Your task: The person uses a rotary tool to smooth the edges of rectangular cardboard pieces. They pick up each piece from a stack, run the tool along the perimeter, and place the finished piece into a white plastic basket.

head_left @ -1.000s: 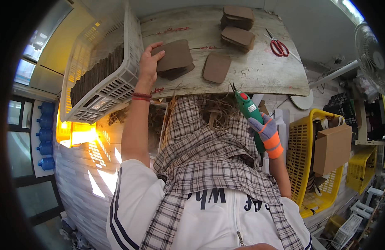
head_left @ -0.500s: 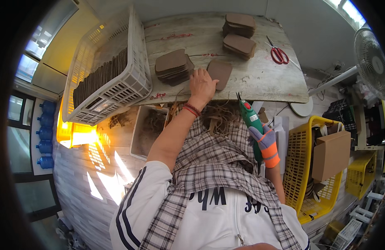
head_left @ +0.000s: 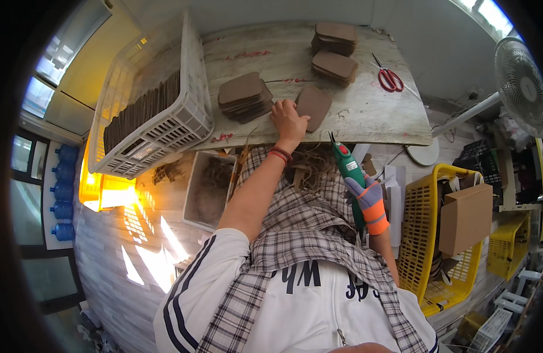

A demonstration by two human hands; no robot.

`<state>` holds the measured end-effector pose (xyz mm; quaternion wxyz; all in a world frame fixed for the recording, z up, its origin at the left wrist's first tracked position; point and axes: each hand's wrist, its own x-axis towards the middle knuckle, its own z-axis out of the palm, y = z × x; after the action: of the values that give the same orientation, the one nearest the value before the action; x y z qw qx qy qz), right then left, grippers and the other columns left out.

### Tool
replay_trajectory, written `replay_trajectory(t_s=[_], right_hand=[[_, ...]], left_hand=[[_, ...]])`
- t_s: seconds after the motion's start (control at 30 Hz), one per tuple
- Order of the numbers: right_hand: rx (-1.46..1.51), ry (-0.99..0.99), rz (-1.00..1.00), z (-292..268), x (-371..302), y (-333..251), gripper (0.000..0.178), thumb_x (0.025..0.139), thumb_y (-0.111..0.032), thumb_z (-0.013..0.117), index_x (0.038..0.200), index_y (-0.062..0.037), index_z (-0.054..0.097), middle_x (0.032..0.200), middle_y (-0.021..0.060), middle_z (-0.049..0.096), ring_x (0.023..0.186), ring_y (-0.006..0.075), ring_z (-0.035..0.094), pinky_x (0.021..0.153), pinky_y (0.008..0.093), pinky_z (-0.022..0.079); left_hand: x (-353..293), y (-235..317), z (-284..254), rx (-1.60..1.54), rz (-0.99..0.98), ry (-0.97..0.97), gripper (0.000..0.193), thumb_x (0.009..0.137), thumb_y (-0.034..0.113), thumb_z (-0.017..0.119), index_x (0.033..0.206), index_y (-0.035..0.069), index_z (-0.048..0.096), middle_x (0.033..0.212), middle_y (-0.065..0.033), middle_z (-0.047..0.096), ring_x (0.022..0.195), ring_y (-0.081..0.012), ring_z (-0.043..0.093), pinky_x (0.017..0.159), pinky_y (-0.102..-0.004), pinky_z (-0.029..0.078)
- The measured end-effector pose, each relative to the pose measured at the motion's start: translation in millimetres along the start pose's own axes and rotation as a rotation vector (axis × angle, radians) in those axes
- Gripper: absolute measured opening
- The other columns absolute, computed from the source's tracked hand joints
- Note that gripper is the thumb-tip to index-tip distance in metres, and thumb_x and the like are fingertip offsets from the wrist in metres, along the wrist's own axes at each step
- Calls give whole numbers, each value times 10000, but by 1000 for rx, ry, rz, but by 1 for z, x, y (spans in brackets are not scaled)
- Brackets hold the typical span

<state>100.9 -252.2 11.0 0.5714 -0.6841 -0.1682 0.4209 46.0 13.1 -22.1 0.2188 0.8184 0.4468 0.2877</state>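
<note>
On the worktable (head_left: 377,120), my bare left hand (head_left: 290,123) is closed at the left edge of a flat brown pad (head_left: 314,109) with rounded corners. The thumb meets the pad's edge; the fingertips curl down and are partly hidden. A neat stack of similar brown pads (head_left: 242,94) lies just to the left of this hand. My right hand (head_left: 364,197), in a grey and orange work glove, is wrapped round green electric scissors (head_left: 351,167). Their dark, pointed blades stick up by the table's front edge, apart from the pad.
Two more pad stacks, one farther (head_left: 334,38) and one nearer (head_left: 335,65), stand at the back near red-handled scissors (head_left: 389,78). A white crate (head_left: 183,120) of upright brown pieces is left. Brown trimmings (head_left: 310,167) lie on my lap. A yellow basket (head_left: 414,247) stands right.
The pad has turned slightly clockwise and shifted a little right, with my left hand moving along at its edge. My right hand still holds the electric scissors in nearly the same place.
</note>
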Motion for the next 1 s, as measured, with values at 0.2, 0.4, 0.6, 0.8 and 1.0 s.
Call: replay_trajectory(t_s=[0.2,0.4,0.6,0.8,1.0], right_hand=[[8,6,-30,2,1,-1,351,801,-263,720,985,-20,546,699,48,611,554,109,586,472,227,445],[51,51,-65,9,2,-14,364,808,-258,712,1012,-19,530,703,32,596,559,103,575,469,222,435],[90,97,-81,17,4,-20,371,805,-252,718,1017,-11,533,698,28,591,554,97,568,469,217,435],[72,125,-116,25,1,-25,373,799,-251,725,1015,-7,543,699,27,597,558,86,568,468,215,435],[94,155,-146,29,-1,-33,359,801,-234,723,1012,3,557,706,21,608,557,82,568,466,211,429]], left_hand=[[-8,3,3,-627,-71,-15,299,756,135,715,881,28,466,923,-73,496,888,-209,481,801,-355,400],[-16,19,-2,-1354,-260,30,225,839,83,640,968,30,464,967,-47,530,872,-145,527,784,-275,437],[-20,39,-19,-1972,-529,-115,328,859,-12,577,1162,16,456,1124,-99,551,1035,-220,545,944,-352,450],[-25,47,-12,-2179,-650,-138,365,852,-42,563,1200,21,473,1191,-114,543,1113,-255,526,996,-384,440],[-37,54,-3,-2233,-673,-196,371,851,-49,556,1203,28,471,1212,-117,537,1120,-256,528,991,-393,444]])
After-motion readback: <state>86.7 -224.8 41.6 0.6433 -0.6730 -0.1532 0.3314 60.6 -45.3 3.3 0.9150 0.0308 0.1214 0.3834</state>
